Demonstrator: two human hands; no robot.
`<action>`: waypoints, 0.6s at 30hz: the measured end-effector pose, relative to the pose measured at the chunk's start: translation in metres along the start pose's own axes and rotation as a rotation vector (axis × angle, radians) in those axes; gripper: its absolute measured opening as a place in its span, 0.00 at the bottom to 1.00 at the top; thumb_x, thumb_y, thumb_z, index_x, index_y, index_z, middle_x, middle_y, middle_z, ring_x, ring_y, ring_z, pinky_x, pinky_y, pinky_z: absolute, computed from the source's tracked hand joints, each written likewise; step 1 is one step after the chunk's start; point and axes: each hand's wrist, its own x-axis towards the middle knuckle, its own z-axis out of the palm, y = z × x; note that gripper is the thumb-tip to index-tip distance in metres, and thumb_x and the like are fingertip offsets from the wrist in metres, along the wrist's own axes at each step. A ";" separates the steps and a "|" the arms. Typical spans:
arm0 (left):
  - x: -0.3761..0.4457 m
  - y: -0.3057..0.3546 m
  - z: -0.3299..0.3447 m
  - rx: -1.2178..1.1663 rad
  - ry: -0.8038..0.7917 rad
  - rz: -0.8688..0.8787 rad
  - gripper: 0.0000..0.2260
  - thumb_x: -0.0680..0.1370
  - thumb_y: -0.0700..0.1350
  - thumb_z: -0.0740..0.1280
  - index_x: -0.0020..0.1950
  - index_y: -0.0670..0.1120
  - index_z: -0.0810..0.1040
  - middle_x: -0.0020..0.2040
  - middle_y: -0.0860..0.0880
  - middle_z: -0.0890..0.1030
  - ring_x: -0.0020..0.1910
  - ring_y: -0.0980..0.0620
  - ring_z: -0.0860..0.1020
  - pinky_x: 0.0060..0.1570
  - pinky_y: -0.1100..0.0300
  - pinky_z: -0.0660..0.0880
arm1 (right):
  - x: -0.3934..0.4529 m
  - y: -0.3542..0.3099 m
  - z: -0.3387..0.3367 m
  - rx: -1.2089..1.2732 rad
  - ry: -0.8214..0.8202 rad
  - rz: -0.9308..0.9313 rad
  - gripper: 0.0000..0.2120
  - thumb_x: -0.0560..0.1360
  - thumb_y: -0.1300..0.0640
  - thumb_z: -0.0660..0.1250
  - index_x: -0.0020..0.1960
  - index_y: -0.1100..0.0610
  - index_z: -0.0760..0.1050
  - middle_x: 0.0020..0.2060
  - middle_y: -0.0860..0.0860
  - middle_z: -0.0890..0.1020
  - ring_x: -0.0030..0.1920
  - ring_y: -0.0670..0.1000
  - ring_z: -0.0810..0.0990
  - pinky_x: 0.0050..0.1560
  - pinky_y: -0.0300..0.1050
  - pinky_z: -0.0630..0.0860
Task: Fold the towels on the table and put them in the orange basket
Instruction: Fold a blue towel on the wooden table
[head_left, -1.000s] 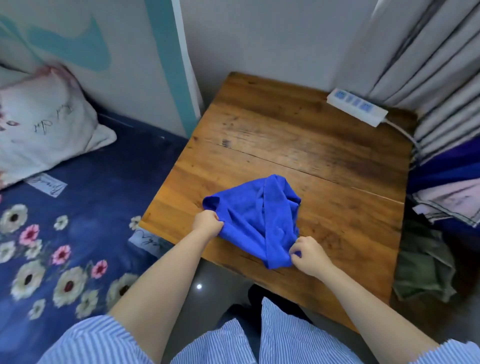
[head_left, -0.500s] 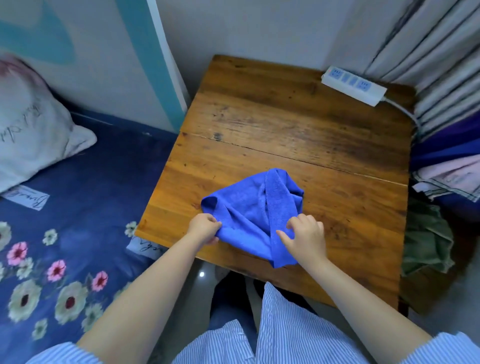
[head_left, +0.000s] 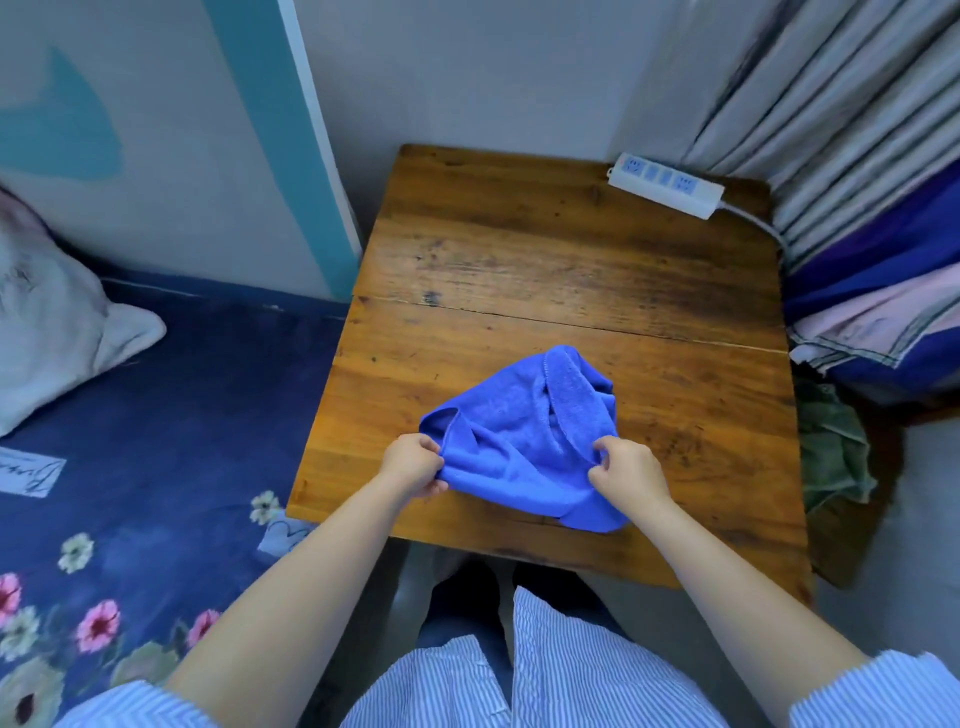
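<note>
both hands (head_left: 519, 467) gripping blue towel (head_left: 524, 436), wood table (head_left: 519, 260)

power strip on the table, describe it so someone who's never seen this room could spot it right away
Start at the wooden table against the wall, then go to its far right corner beside the grey curtains. The power strip lies flat there, its cord trailing off the right edge. It is the only white, hard, long bar on the table; the other thing there is a crumpled blue towel.

A home bedroom: a bed (head_left: 197, 415) with floral navy bedding and a pillow (head_left: 57, 332) sits just beside a worn wooden table (head_left: 571, 260), with pleated curtains (head_left: 831, 104) at its far right corner.
</note>
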 end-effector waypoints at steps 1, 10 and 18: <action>0.002 0.002 -0.003 -0.022 -0.009 0.011 0.13 0.76 0.31 0.59 0.34 0.44 0.69 0.36 0.45 0.72 0.26 0.47 0.78 0.31 0.60 0.79 | 0.001 -0.001 -0.005 0.079 -0.027 0.022 0.10 0.70 0.65 0.61 0.47 0.62 0.79 0.42 0.60 0.81 0.47 0.60 0.77 0.44 0.46 0.71; 0.013 0.028 -0.029 -0.080 -0.034 0.137 0.10 0.74 0.33 0.62 0.33 0.41 0.71 0.36 0.44 0.74 0.31 0.49 0.77 0.26 0.69 0.76 | 0.000 0.000 -0.059 0.810 0.109 0.274 0.14 0.69 0.73 0.53 0.28 0.60 0.65 0.28 0.55 0.63 0.31 0.52 0.58 0.31 0.43 0.54; 0.014 0.075 -0.043 -0.153 0.007 0.235 0.11 0.77 0.33 0.62 0.34 0.41 0.71 0.32 0.45 0.70 0.23 0.50 0.73 0.19 0.71 0.72 | 0.005 0.013 -0.100 1.029 -0.095 0.379 0.17 0.68 0.74 0.46 0.29 0.62 0.66 0.21 0.52 0.67 0.28 0.51 0.61 0.24 0.38 0.58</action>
